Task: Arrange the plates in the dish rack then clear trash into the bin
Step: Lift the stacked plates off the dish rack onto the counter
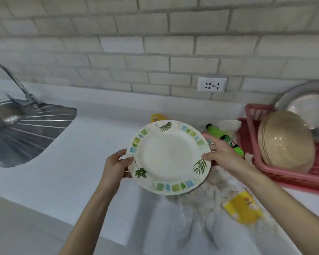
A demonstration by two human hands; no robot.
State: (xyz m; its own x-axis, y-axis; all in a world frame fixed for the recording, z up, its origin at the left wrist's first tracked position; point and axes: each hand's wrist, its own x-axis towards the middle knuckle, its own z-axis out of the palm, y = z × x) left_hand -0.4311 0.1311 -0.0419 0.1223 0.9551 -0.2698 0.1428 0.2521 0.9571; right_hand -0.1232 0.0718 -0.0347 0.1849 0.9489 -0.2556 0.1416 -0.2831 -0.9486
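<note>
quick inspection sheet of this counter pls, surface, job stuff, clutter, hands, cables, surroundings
surface: white countertop; a speckled cloth lies under the plate area
job's things: patterned plate held above the counter, face up; pink dish rack to the right holds beige dishes on edge and a steel bowl
clutter: green bottle lying on its side by the rack; yellow wrapper on the cloth; another yellow scrap behind the plate
hands: left hand grips the plate's left rim; right hand has its thumb at the right rim, fingers straight
cables: nothing seen
surroundings: sink and faucet at left; wall outlet on brick-pattern tiles
</note>
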